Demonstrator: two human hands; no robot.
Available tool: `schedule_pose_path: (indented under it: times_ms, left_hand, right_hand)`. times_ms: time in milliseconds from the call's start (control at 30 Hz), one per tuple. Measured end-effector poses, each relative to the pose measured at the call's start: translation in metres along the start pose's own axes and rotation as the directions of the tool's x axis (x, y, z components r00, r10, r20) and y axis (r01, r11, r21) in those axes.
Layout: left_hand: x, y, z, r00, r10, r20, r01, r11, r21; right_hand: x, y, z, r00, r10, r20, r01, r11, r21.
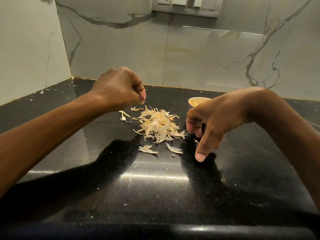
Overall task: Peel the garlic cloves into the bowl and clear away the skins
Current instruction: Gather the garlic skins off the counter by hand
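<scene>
Skins (158, 125) heaped between left hand (119, 87) — curled, grip unclear — and loosely curled right hand (216, 118)

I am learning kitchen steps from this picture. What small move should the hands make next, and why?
Probably draw both hands inward to gather the skins: the left hand and right hand flank the pile of skins, stray flakes lie around it, and the bowl stands apart behind.
</scene>
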State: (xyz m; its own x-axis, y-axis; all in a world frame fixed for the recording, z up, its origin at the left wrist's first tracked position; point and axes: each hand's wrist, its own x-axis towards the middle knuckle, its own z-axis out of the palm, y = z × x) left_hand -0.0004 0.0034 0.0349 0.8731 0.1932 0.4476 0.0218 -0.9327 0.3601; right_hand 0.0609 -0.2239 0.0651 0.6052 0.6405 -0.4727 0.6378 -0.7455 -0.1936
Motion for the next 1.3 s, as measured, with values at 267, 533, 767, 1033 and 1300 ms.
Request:
schedule_pose_path:
  times_ms: [267,533,767,1033,1300]
  left_hand:
    - [-0.008,0.013,-0.031,0.684,0.127,0.719,0.032,0.978,-0.204]
    - [-0.02,0.027,-0.009,0.487,0.147,0.861,-0.011,0.987,-0.161]
    - [-0.006,0.005,-0.008,0.676,-0.101,0.73,0.078,0.995,0.065]
    - [0.004,-0.013,-0.016,0.739,-0.134,0.66,0.054,0.989,0.14]
    - [0.011,-0.027,-0.03,0.952,-0.107,0.286,0.088,0.993,0.079]
  right_hand:
    - [0.017,-0.01,0.011,0.978,-0.16,-0.133,0.182,0.968,0.17]
    - [0.023,-0.006,0.007,0.906,-0.172,-0.386,0.307,0.896,0.322]
    - [-0.009,0.014,-0.01,1.0,0.005,-0.01,-0.004,1.0,0.022]
    - [0.043,-0.006,0.012,0.906,-0.189,-0.379,0.185,0.982,-0.047]
    - [0.049,-0.016,0.021,0.675,-0.078,-0.734,0.325,0.924,0.201]
